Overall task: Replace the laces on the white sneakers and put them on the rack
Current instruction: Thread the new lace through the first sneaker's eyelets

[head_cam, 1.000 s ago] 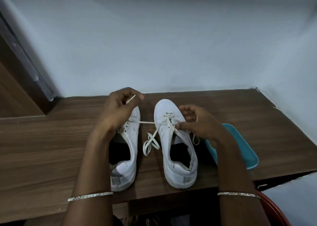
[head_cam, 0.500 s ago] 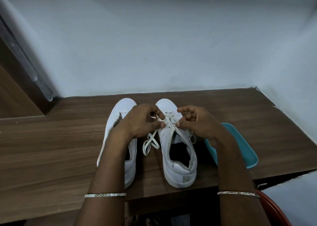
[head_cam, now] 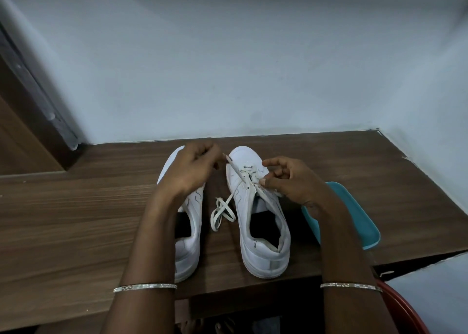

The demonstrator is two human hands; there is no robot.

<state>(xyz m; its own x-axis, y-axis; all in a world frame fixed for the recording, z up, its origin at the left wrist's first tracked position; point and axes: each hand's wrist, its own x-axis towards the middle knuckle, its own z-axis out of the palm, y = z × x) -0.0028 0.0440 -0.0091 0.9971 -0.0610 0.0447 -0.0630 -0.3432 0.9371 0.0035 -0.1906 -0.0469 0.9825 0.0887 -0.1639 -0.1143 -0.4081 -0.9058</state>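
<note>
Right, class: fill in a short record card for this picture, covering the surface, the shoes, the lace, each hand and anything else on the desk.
Surface: wooden desk against a wall
Shoes: two white sneakers, left sneaker and right sneaker, toes to the wall
Lace: white lace, loose end looped between the shoes
Left hand: pinching the lace tip
Right hand: grip on the right sneaker's eyelet edge
Other: blue tray, right of the shoes

Two sneakers (head_cam: 263, 232) side by side on tabletop (head_cam: 76, 219), toes toward wall; loose lace (head_cam: 221, 212) between them; tray (head_cam: 354, 222) right of right sneaker.
</note>
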